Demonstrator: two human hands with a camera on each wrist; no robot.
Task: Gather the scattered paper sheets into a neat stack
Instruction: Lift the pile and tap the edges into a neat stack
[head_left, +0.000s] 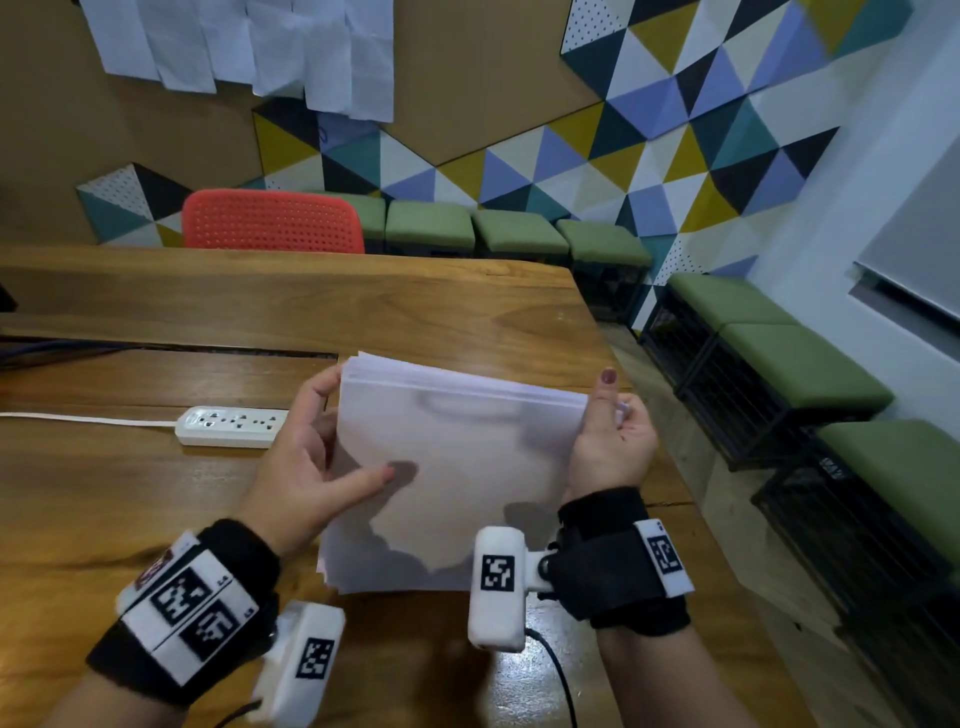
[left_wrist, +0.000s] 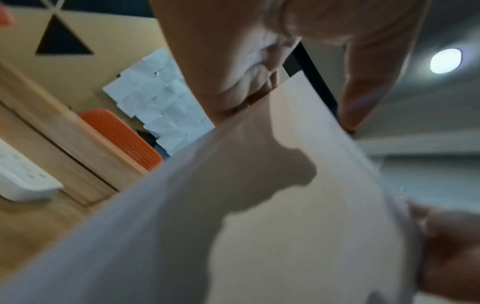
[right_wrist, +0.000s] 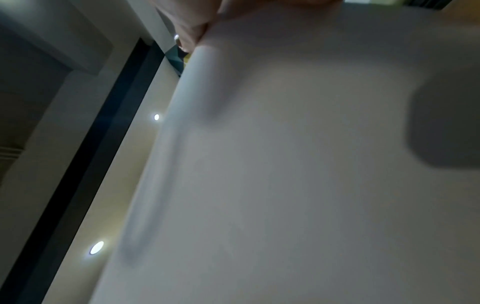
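Over the wooden worktop (head_left: 467, 317), in the head view, the person held a stack of white paper sheets (head_left: 457, 467) between both hands, its lower edge down near the worktop surface and its top edge tilted away. The left hand (head_left: 311, 457) gripped the stack's left edge, thumb pressed on the near face and the other fingers curled behind. The right hand (head_left: 613, 436) clasped the right edge, thumb up along the near face and fingers wrapped round the back. The upper edges of the sheets sat slightly staggered, showing several layers. A white power strip (head_left: 231, 426) lay on the worktop just left of the left hand, its cord running off to the left. Behind the worktop stood a red chair (head_left: 272, 221), and green stools (head_left: 519, 231) lined the patterned wall. More paper sheets hung on the wall board (head_left: 244, 47).

From the left wrist, the blurred stack (left_wrist: 272, 216) filled most of the picture, with the left hand's (left_wrist: 233, 61) fingers (left_wrist: 363, 88) reaching over its far edge. The power strip (left_wrist: 23, 181) and red chair (left_wrist: 122, 135) showed beyond it.

From the right wrist, the paper (right_wrist: 298, 164) covered nearly everything; only a bit of the right hand (right_wrist: 192, 22) showed against its top edge.
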